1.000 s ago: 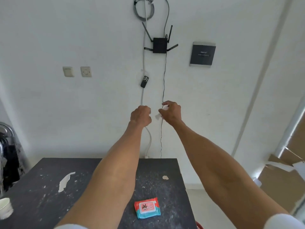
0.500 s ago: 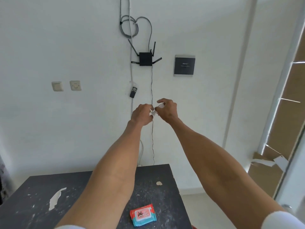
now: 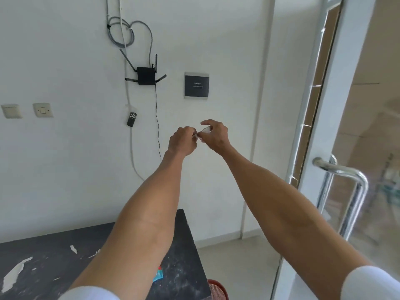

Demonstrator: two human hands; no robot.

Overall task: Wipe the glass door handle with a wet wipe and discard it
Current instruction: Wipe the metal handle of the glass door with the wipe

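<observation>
Compared with half a second back, everything on the wall has been slid toward the left of the frame, and the chrome door handle has been brought into view at the right edge, on the glass door.

Progress-wise, not much is done yet. A small white wet wipe is pinched at centre frame between the left hand and the right hand. Fingers of both are curled onto it, and it looks to be getting unfolded (hard to be sure, it's tiny and partly hidden).

The handle is well apart from the hands, at lower right, and isn't touched by the wipe. The wipes pack is left on the dark table at lower centre, mostly covered by the left forearm.

So, as judged: the wipe has been taken out, the wiping is not started, and binning is left too, probably into the red basket seen at the bottom edge.
</observation>
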